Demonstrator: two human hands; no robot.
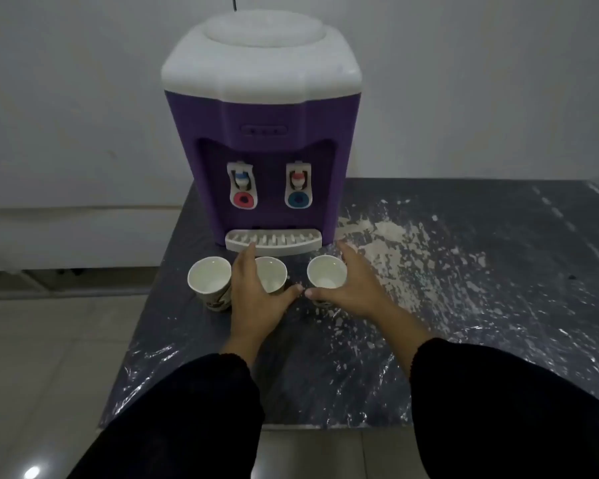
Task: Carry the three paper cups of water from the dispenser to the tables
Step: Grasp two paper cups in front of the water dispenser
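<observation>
Three paper cups stand in a row on the table in front of a purple and white water dispenser (pixel 261 133). The left cup (pixel 209 276) stands alone, white inside with a printed outside. My left hand (pixel 256 295) reaches around the middle cup (pixel 272 273), with straight fingers on its left side and the thumb at its lower right. My right hand (pixel 351 286) brackets the right cup (pixel 326 271), fingers along its right side and thumb in front. Neither hand has its fingers curled tight. Both cups still rest on the table.
The dispenser's white drip tray (pixel 273 240) sits just behind the cups, under two taps. The dark table (pixel 464 305) is wrapped in wrinkled plastic with pale smears on the right. Its left edge drops to a tiled floor (pixel 49 357). A white wall stands behind.
</observation>
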